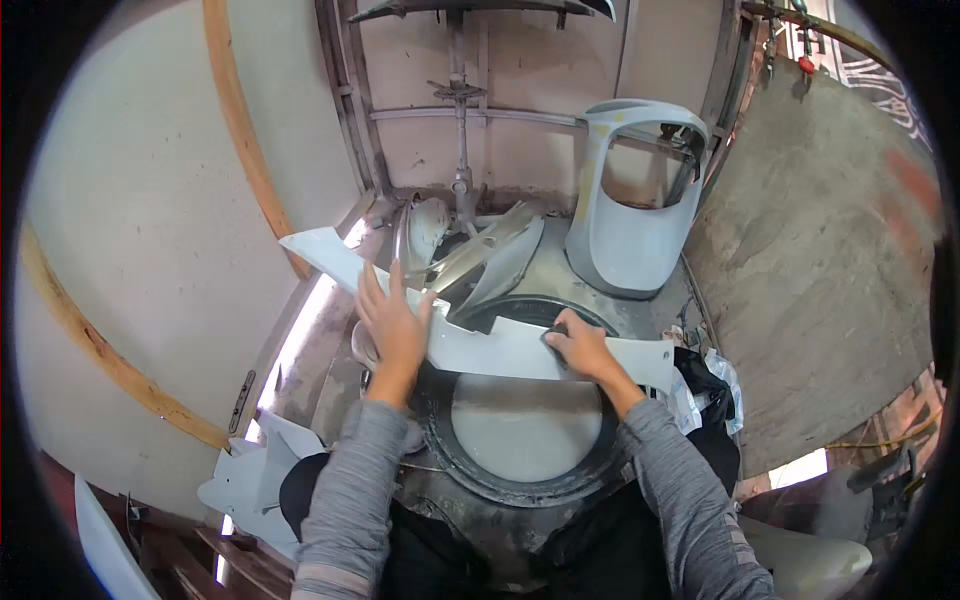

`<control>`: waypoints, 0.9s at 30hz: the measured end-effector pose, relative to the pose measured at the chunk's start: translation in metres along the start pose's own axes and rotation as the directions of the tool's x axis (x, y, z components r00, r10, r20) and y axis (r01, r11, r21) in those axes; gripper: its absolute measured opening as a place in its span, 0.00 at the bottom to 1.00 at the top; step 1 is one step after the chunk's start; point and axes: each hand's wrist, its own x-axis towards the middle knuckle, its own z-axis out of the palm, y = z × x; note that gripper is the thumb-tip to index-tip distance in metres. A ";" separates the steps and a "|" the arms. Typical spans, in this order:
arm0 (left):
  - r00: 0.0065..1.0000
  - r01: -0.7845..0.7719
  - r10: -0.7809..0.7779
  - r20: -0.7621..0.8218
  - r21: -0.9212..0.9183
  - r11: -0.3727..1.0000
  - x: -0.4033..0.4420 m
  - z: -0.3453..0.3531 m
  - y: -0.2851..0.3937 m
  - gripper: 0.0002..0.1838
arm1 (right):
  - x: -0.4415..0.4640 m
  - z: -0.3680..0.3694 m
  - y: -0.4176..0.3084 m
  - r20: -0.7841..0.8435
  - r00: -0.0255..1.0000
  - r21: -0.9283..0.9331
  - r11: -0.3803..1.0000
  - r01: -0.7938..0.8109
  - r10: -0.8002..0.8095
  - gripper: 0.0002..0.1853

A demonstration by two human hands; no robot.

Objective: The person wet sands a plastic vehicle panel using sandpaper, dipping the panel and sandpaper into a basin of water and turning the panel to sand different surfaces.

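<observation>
A long white plastic panel [490,350] with a notched upper edge lies slantwise across a black round tub [440,440] of cloudy, whitish water [525,425]. My left hand [395,325] rests on the panel's left half, fingers stretched out and spread over its surface. Toward the panel's right end, my right hand [583,348] is closed on a small dark pad [555,335] and presses it against the white face. The underside of the panel and part of the tub's far rim are hidden.
Behind the tub lie several curved body panels [500,255]. A large pale grey shell [640,240] with an opening stands at back right, near a metal stand [458,130]. White pieces [265,475] sit at left; a black plastic bag [705,385] at right. Boards flank both sides.
</observation>
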 end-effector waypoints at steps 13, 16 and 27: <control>0.645 0.541 -0.760 0.081 -0.751 0.379 -0.051 0.016 0.050 0.51 | 0.015 0.062 -0.026 -0.056 0.994 0.282 0.956 -0.077 0.097 0.15; 0.722 0.392 -0.690 0.062 -0.858 0.333 -0.046 0.016 0.036 0.37 | 0.007 0.070 -0.022 -0.104 0.992 0.334 0.942 -0.034 0.073 0.15; 0.834 0.362 -0.551 0.019 -0.772 0.522 -0.053 0.043 0.033 0.18 | -0.052 0.153 0.101 -0.055 0.706 0.501 0.631 -0.593 0.706 0.20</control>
